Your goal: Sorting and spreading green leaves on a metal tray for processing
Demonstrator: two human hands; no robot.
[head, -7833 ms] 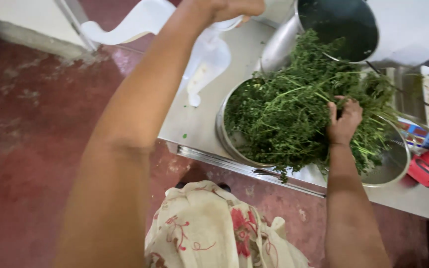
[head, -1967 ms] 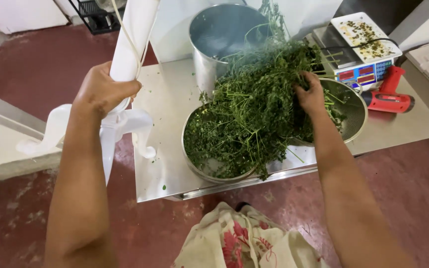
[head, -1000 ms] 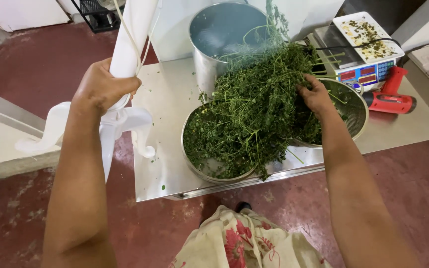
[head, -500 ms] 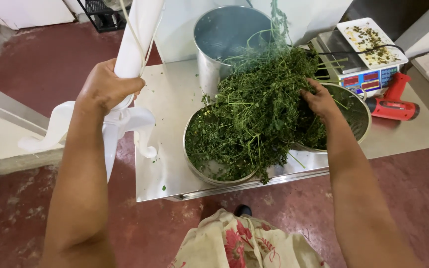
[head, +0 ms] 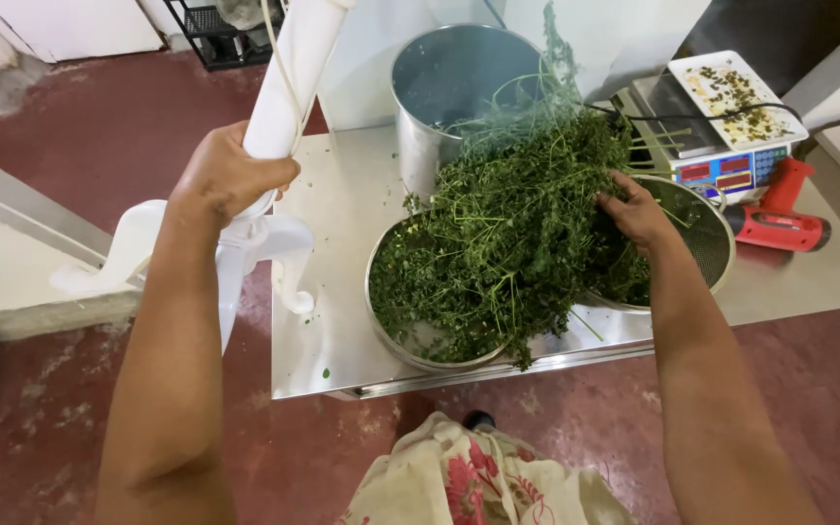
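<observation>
Head view: left hand (head: 230, 175), upper left of frame, was wrapped tight around a white bag (head: 284, 97) held upright off the bench edge. Right hand (head: 639, 209), right of centre, had fingers curled into the pile of green herbs (head: 507, 243), gripping a bunch. Herbs heaped across two metal bowls (head: 410, 335) mid-frame on the steel bench (head: 342, 331); steel pot (head: 449, 87) behind, scale (head: 731, 170) upper right. Step looked like bagging herbs: bunch grabbed, not lifted. Next move needs the bag mouth open and near.
</observation>
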